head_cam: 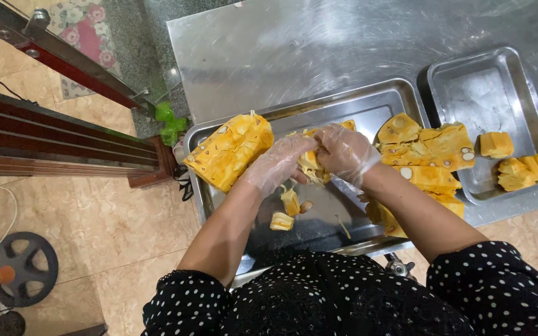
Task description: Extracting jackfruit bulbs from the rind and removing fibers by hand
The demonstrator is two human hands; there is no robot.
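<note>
Midway, seemingly: left hand (pixel 275 165) and right hand (pixel 344 152), gloved, clamped together on a jackfruit piece (pixel 311 167) over the large tray (pixel 368 102) middle; few pods (pixel 289 202) freed, big chunk (pixel 230 151) at left edge and slabs (pixel 431 158) at right edge untouched.

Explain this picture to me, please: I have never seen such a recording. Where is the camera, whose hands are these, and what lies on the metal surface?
The single camera sits on a person's head and looks down, so both arms are that person's own. The left hand and right hand wear thin clear gloves and together grip a piece of yellow fruit over a large metal tray. In that tray lie a big fruit chunk, a pile of fruit slabs and small scraps. A smaller tray to the right holds a few cut pieces. Both trays rest on a steel table.
</note>
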